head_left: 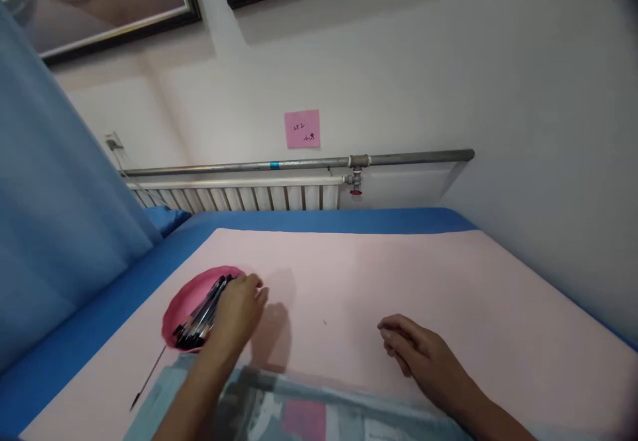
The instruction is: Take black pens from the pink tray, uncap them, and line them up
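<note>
A round pink basket with a wavy rim sits at the left on a pale pink sheet. Several slim, dark-capped pens or markers lie bunched in it. My left hand is over the basket's right side, hiding part of the rim and the pens' upper ends. Its fingers are bent and a little apart, with nothing visible in them. My right hand hovers at the right over the sheet, away from the basket, its fingers loosely curled and holding nothing I can see.
A thin dark-tipped stick lies below the basket. Light blue cloth or plastic runs along the near edge. The pink sheet covers a blue surface. Behind are a radiator and pipe; a blue curtain hangs left.
</note>
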Demonstrator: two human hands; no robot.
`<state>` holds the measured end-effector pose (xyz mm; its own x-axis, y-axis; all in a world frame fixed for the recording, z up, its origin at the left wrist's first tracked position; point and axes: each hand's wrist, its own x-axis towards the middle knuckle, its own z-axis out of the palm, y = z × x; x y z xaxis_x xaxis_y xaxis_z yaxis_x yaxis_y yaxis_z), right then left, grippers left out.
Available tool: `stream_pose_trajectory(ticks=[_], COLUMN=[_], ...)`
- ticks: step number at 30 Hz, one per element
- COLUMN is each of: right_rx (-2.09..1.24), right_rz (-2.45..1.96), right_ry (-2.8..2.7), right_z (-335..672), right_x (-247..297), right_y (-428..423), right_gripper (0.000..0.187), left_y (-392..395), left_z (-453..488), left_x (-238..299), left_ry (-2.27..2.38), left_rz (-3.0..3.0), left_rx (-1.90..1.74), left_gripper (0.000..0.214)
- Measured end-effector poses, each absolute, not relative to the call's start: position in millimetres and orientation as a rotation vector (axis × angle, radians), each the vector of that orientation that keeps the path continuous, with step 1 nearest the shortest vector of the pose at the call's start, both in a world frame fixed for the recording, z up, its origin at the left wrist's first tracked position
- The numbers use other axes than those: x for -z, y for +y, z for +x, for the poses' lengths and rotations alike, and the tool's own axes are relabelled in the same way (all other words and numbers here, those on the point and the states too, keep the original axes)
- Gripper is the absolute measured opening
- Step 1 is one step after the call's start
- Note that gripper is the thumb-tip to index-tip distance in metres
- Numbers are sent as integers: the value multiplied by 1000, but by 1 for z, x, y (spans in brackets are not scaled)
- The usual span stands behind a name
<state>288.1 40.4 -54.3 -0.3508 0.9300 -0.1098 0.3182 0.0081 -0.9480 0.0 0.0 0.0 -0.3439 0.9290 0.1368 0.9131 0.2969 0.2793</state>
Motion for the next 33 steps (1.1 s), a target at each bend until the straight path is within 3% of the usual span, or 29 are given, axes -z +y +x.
stream_pose_trajectory(ticks=[8, 16, 25, 33], right_rx=[-1208, -1115, -1117, -1154], right_rz=[-1339, -1308, -1311, -1293], right_ry=[-1650, -1611, -1471, -1309], right_z=[294, 296, 287, 314], right_x=[55, 72, 86, 64], right_y=[49, 83, 128, 110], right_gripper=[26, 24, 20, 47], left_y=[52, 62, 70, 64], left_z=[82, 68, 63, 53], left_x=[12, 60, 65, 48], left_ry=[2091, 1993, 1994, 2033], left_rz=[1844, 1604, 1431, 1266], left_rx=[-800, -968, -975, -1081], left_gripper=[20, 18, 29, 44])
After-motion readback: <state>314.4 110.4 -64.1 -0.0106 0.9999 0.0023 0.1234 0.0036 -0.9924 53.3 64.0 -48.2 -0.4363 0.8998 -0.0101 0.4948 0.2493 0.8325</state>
